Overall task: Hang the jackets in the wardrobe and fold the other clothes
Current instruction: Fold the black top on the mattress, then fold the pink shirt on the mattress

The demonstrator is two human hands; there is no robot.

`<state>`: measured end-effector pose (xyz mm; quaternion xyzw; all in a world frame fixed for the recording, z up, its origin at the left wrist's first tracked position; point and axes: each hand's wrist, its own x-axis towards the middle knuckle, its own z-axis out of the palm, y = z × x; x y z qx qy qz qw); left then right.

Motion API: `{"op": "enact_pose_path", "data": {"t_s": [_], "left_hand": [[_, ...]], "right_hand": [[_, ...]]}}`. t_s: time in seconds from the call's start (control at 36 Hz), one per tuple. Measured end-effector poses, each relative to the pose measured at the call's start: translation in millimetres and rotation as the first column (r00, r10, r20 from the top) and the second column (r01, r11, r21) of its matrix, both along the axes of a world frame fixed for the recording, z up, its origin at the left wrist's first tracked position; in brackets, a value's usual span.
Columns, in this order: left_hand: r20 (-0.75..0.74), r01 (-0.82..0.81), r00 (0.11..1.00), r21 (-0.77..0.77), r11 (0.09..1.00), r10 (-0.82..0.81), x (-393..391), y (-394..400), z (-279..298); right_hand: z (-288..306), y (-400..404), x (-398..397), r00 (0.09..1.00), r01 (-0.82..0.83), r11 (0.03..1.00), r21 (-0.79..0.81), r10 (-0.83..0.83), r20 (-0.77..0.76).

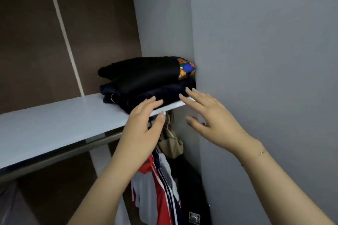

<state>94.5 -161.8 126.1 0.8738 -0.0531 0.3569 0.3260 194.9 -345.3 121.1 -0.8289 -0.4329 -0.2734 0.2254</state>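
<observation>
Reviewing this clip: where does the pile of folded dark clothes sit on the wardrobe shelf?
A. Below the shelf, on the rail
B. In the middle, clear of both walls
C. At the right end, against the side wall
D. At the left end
C: the pile lies on the shelf at its right end, touching the grey side wall, with both hands open just in front of it.

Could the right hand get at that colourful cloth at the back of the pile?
Probably yes: the right hand is open beside the pile, and the colourful cloth peeks out on that side, uncovered. The wall leaves little room.
</observation>
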Motion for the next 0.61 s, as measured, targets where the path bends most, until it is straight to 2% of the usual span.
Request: {"op": "enact_pose_path", "data": {"t_s": [0.08,0.17,0.25,0.31,0.39,0.47,0.61], "left_hand": [[-0.045,0.191,0.979,-0.153,0.97,-0.2,-26,-22,-33],[-0.091,0.305,0.938,-0.247,0.92,-0.335,-47,-49,-66],[-0.139,0.399,0.852,-0.452,0.797,-0.505,-68,-85,-98],[-0.159,0.428,0.773,-0.584,0.69,-0.614,-83,-115,-119],[-0.188,0.461,0.632,-0.689,0.559,-0.752,-109,-166,-150],[-0.242,0.519,0.458,-0.709,0.478,-0.855,-138,-219,-171],[-0.314,0.582,0.183,-0.729,0.36,-0.932,-182,-298,-194]], "right_hand": [[-39,-32,-53,0.992,0.1,0.993,0.059,-0.096,-0.077],[-74,-64,-107,0.965,0.238,0.968,0.086,-0.225,-0.132],[-103,-102,-162,0.91,0.384,0.919,0.089,-0.361,-0.202],[-120,-130,-201,0.857,0.478,0.874,0.086,-0.443,-0.262],[-145,-174,-258,0.755,0.616,0.78,0.111,-0.544,-0.366],[-165,-214,-312,0.638,0.736,0.663,0.136,-0.612,-0.467],[-198,-273,-393,0.494,0.86,0.452,0.238,-0.618,-0.611]]}}
